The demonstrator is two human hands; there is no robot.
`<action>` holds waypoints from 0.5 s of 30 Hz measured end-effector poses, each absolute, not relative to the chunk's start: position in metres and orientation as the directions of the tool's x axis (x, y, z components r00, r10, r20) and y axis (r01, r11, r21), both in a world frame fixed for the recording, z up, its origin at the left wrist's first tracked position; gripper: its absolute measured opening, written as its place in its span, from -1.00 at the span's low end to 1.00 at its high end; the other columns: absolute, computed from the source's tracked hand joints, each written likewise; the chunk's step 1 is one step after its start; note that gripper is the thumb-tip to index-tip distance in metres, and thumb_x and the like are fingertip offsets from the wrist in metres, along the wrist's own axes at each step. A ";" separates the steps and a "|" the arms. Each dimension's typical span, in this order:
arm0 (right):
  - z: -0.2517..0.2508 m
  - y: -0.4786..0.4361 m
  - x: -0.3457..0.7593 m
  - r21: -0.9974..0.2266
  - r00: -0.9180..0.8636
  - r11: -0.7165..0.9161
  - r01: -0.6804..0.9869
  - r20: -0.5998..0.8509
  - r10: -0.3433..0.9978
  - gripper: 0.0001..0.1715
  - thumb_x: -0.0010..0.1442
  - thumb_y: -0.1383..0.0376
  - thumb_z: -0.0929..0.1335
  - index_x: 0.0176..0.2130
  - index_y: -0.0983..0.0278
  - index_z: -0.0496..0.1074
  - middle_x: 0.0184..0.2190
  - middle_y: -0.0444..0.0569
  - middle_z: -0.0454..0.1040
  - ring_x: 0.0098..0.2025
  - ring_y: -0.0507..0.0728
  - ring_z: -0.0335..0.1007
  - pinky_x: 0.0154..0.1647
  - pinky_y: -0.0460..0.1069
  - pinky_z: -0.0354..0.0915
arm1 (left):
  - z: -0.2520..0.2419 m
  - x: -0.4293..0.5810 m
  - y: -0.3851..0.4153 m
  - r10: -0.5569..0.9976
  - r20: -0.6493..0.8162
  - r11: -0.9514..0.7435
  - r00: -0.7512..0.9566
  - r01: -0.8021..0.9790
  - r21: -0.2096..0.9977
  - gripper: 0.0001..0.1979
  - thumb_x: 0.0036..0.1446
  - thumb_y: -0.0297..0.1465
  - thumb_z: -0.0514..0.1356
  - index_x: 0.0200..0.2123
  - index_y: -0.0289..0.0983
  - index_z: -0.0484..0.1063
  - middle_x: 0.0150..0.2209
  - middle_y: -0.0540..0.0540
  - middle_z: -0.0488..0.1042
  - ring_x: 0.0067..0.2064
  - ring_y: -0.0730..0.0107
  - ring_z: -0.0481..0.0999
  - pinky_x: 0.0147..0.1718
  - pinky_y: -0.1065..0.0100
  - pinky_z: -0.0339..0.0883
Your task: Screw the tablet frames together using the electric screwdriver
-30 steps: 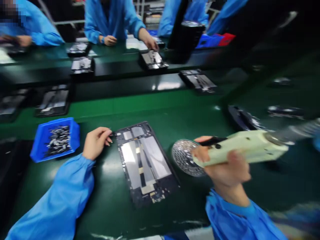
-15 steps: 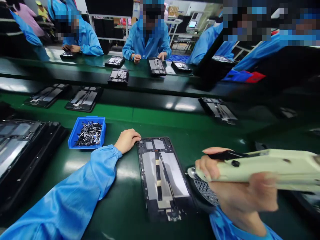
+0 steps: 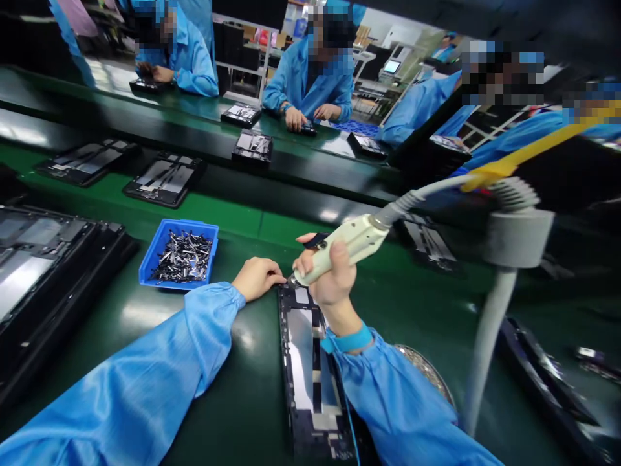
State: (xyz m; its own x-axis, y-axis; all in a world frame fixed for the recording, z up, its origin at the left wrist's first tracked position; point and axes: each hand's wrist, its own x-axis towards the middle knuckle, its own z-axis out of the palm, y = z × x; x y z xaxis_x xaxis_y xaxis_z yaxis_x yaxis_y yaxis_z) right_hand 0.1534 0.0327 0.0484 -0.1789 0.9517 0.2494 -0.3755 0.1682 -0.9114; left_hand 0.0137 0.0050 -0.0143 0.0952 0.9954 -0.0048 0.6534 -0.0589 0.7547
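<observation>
An opened tablet lies face down in front of me, its battery area, flex cables and boards exposed. My left hand has its fingers pinched together at the tablet's upper left corner. My right hand is wrapped round a pale electric screwdriver, held slantwise with its tip down at that same corner. The right forearm covers part of the tablet's right side. Whatever lies under the tip is too small to make out. Left of my left hand stands a blue bin full of small black and silver parts.
A stack of tablets stands on the left. Two more tablets lie on the green strip ahead. A round dish sits by my right sleeve. The screwdriver's cable bends to the right. Co-workers in blue sit opposite.
My right hand has swung the screwdriver from the right side over to the tablet's upper left corner. My left hand stays at that corner. The view has tilted and shifted a little.
</observation>
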 end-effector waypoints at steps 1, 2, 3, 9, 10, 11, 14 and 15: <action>0.044 0.034 0.149 -0.912 -0.183 0.169 -0.375 0.252 0.950 -0.30 0.04 -0.31 0.47 -0.34 0.28 0.54 -0.77 -0.24 0.23 -0.73 0.04 0.17 -0.66 -0.02 0.24 | -0.014 0.015 0.004 0.996 -0.011 -0.049 0.087 0.653 0.756 -0.87 0.21 -0.46 0.32 -0.38 -0.25 0.66 -0.34 -0.04 0.65 -0.29 0.33 0.56 -0.23 0.40 0.31; 0.041 0.036 0.146 -0.912 -0.187 0.170 -0.373 0.254 0.949 -0.30 0.05 -0.31 0.47 -0.33 0.28 0.53 -0.77 -0.24 0.23 -0.73 0.04 0.17 -0.67 -0.03 0.23 | -0.013 0.016 0.004 0.997 -0.016 -0.041 0.081 0.652 0.757 -0.86 0.21 -0.47 0.31 -0.39 -0.25 0.66 -0.34 -0.04 0.65 -0.29 0.32 0.57 -0.23 0.40 0.30; 0.037 0.036 0.143 -0.913 -0.190 0.170 -0.372 0.254 0.948 -0.30 0.05 -0.31 0.46 -0.33 0.28 0.53 -0.76 -0.24 0.23 -0.73 0.04 0.18 -0.69 -0.04 0.22 | -0.014 0.017 0.004 0.997 -0.020 -0.034 0.075 0.651 0.758 -0.85 0.21 -0.48 0.30 -0.39 -0.25 0.66 -0.34 -0.04 0.65 -0.29 0.32 0.57 -0.23 0.39 0.30; 0.027 0.036 0.141 -0.917 -0.195 0.173 -0.359 0.255 0.947 -0.35 0.09 -0.27 0.46 -0.35 0.27 0.52 -0.75 -0.24 0.23 -0.74 0.04 0.18 -0.69 -0.04 0.24 | -0.017 0.018 0.006 0.997 -0.039 -0.014 0.067 0.650 0.760 -0.84 0.20 -0.50 0.26 -0.37 -0.25 0.66 -0.32 -0.06 0.66 -0.26 0.26 0.60 -0.25 0.37 0.29; 0.027 0.036 0.141 -0.919 -0.198 0.173 -0.356 0.255 0.947 -0.35 0.08 -0.27 0.46 -0.36 0.27 0.51 -0.76 -0.24 0.22 -0.74 0.03 0.18 -0.68 -0.03 0.25 | -0.017 0.017 0.006 0.997 -0.041 -0.013 0.067 0.652 0.759 -0.84 0.20 -0.49 0.26 -0.37 -0.25 0.66 -0.31 -0.07 0.66 -0.25 0.24 0.60 -0.25 0.37 0.29; 0.026 0.036 0.141 -0.921 -0.204 0.168 -0.352 0.251 0.946 -0.34 0.07 -0.28 0.46 -0.38 0.26 0.49 -0.77 -0.25 0.21 -0.74 0.03 0.17 -0.67 -0.03 0.25 | -0.016 0.017 0.006 0.997 -0.042 -0.012 0.067 0.654 0.757 -0.84 0.20 -0.49 0.25 -0.36 -0.25 0.66 -0.31 -0.08 0.66 -0.25 0.23 0.60 -0.25 0.36 0.29; 0.024 0.036 0.140 -0.928 -0.230 0.143 -0.345 0.232 0.945 -0.34 0.02 -0.29 0.48 -0.43 0.24 0.46 -0.77 -0.25 0.22 -0.73 0.03 0.17 -0.67 -0.04 0.22 | -0.015 0.018 0.005 0.997 -0.044 -0.008 0.062 0.665 0.747 -0.83 0.21 -0.48 0.23 -0.34 -0.26 0.66 -0.30 -0.10 0.66 -0.24 0.23 0.60 -0.26 0.36 0.28; 0.024 0.036 0.139 -0.928 -0.231 0.139 -0.346 0.227 0.946 -0.34 0.01 -0.29 0.49 -0.44 0.24 0.46 -0.77 -0.24 0.22 -0.73 0.03 0.17 -0.67 -0.04 0.20 | -0.014 0.018 0.004 0.997 -0.046 -0.005 0.058 0.671 0.742 -0.82 0.22 -0.49 0.22 -0.35 -0.27 0.65 -0.31 -0.10 0.66 -0.26 0.24 0.59 -0.27 0.37 0.27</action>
State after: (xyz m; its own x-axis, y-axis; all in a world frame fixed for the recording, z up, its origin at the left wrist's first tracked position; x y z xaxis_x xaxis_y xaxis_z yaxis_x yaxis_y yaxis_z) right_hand 0.1394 0.0361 0.0237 -0.2311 0.9460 0.2273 -0.3455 0.1386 -0.9281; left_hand 0.0184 0.0041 -0.0141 0.0578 0.9973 -0.0456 0.6708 -0.0050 0.7417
